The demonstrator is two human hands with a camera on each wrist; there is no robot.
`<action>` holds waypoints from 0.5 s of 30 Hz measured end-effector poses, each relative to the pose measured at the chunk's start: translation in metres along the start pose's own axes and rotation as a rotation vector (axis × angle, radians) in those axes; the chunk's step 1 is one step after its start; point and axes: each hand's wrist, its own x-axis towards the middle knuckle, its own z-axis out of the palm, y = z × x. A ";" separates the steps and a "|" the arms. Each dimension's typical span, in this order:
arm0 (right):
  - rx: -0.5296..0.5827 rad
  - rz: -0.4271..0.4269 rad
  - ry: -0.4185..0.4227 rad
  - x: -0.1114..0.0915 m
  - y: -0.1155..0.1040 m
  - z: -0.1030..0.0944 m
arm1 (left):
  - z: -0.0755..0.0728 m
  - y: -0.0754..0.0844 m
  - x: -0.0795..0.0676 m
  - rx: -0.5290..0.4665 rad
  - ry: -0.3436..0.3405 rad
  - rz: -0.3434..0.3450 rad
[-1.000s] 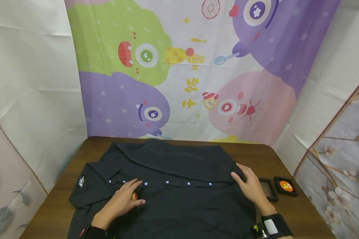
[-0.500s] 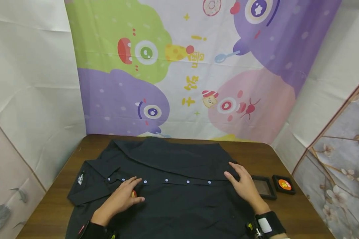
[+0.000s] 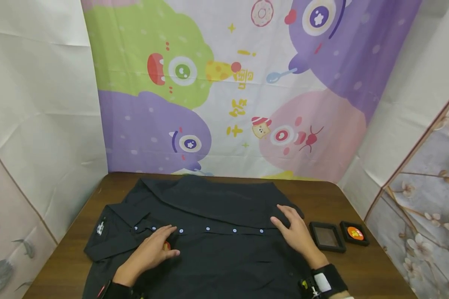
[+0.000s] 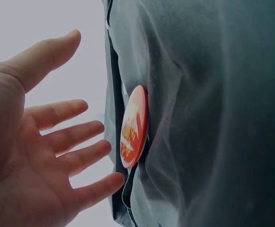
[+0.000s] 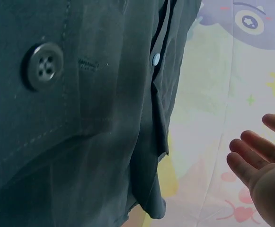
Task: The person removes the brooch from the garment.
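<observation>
A black buttoned shirt (image 3: pixel 217 261) lies spread out, with a row of pale buttons running across it. My left hand (image 3: pixel 151 249) hovers over its left part, fingers extended and holding nothing. Just beside that hand, a round red-orange pin badge (image 4: pixel 135 126) sits on the shirt front; the hand partly hides it in the head view. My right hand (image 3: pixel 293 232) is over the shirt's right side, fingers loosely spread with nothing in them. In the right wrist view, a dark four-hole button (image 5: pixel 46 66) and a buttonhole show up close on the cloth.
The shirt rests on a brown wooden table (image 3: pixel 370 274). To its right lie a black square frame (image 3: pixel 312 236) and a small black box (image 3: pixel 366 238) with an orange round badge (image 3: pixel 355 233). A cartoon-printed cloth (image 3: pixel 224 158) hangs behind the table.
My right hand has moved left, off the shirt's right edge and further over the cloth, uncovering more of the black square frame. My left hand stays in nearly the same place.
</observation>
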 end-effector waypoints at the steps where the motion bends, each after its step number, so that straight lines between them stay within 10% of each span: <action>1: 0.003 -0.001 -0.002 0.000 -0.001 0.001 | 0.000 0.000 0.000 0.001 -0.003 -0.003; 15: 0.012 -0.046 -0.011 0.003 -0.014 0.010 | -0.004 0.001 -0.001 -0.006 -0.021 -0.014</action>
